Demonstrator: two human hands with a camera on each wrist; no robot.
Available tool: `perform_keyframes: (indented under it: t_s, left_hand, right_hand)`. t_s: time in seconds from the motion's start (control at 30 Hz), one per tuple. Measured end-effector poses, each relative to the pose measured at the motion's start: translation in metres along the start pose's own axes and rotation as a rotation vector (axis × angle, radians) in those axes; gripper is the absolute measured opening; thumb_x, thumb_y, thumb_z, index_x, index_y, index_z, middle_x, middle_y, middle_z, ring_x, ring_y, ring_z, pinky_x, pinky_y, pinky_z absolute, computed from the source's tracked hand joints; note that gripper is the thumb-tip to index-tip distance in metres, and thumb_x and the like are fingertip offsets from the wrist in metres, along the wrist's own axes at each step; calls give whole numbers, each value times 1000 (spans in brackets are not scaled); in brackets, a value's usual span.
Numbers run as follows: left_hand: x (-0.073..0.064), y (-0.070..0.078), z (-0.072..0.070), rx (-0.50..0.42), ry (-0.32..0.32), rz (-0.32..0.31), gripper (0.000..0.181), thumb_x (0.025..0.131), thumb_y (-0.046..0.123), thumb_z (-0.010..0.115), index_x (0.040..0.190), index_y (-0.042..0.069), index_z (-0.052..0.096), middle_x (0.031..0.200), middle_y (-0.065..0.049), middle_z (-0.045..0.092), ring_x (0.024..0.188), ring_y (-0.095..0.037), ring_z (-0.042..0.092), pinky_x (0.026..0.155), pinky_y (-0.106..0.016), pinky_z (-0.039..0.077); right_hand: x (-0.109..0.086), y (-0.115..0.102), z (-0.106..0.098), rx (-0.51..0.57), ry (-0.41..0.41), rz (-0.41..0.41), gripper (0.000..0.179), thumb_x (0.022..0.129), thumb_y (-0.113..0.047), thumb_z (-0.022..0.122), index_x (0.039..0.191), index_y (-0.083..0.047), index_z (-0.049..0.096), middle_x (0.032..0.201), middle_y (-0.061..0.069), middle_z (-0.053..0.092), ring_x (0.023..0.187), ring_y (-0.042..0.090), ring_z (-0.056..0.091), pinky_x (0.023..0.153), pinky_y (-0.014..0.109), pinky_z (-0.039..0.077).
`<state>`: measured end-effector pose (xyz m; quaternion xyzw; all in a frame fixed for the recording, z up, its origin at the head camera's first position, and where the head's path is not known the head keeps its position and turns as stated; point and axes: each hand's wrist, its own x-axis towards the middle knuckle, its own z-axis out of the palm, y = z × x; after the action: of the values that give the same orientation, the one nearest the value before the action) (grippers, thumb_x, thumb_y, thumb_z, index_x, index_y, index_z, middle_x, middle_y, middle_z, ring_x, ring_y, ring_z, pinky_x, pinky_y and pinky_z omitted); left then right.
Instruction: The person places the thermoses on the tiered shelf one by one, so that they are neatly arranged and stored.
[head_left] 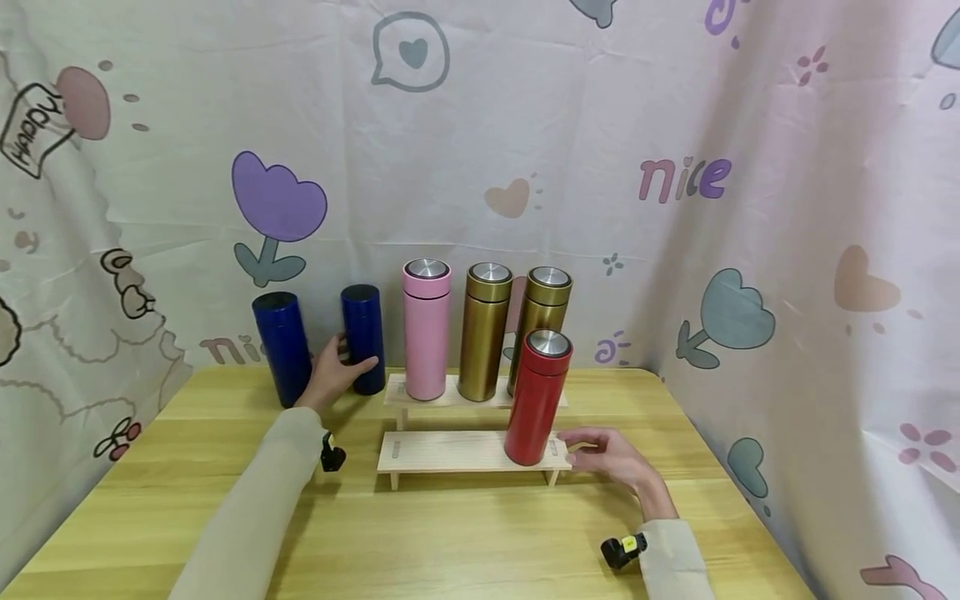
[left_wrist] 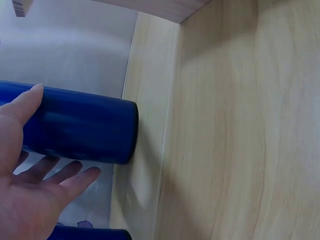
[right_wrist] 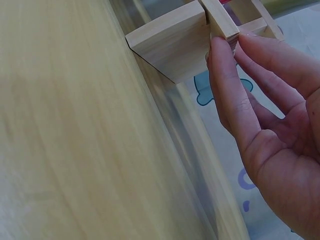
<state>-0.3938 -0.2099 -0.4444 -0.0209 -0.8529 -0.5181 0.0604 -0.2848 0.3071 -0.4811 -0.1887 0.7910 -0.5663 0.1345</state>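
My left hand (head_left: 335, 372) is around a blue tumbler (head_left: 363, 340) at the table's back left. In the left wrist view, the thumb touches this blue tumbler (left_wrist: 85, 125) on one side, while the other fingers extend loosely along its opposite side. A second blue tumbler (head_left: 282, 348) stands just left of that hand. My right hand (head_left: 611, 457) pinches the right end of the lower step of a wooden two-step stand (head_left: 457, 452). The right wrist view shows thumb and fingertips of that hand (right_wrist: 270, 110) at the board's end (right_wrist: 222, 20).
On the lower step, at its right end, stands a red tumbler (head_left: 537, 398). The upper step holds a pink tumbler (head_left: 427, 329), a gold tumbler (head_left: 485, 333) and another gold tumbler (head_left: 546, 304) partly hidden by the red one. Behind the wooden table (head_left: 450, 542) hangs a patterned curtain (head_left: 570, 108).
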Motion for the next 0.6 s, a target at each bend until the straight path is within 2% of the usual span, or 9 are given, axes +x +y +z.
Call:
perform_keyframes:
  t_s: [0.33,0.47,0.6]
  left_hand:
    - [6,0,6,-69,49,-23,101,98,37,71,165,4,4,166,-31,23,152,-49,30,122,-63,33]
    - [4,-4,5,-82,63,0,101,96,36,73,166,7,6,164,-31,28,150,-49,34,121,-64,34]
    - [1,-2,3,-67,69,14,100,96,34,75,165,5,9,163,-32,30,148,-49,36,120,-64,36]
  right_hand:
    - [1,0,0,-24,13,1,47,96,-12,72,138,4,61,138,31,60,99,12,73,88,26,62]
    - [0,0,1,-29,11,7,47,96,-12,72,138,4,60,138,31,61,100,13,73,88,27,62]
    - [-1,-1,0,-23,8,10,48,96,-13,72,139,4,59,138,30,61,101,12,73,88,27,62]
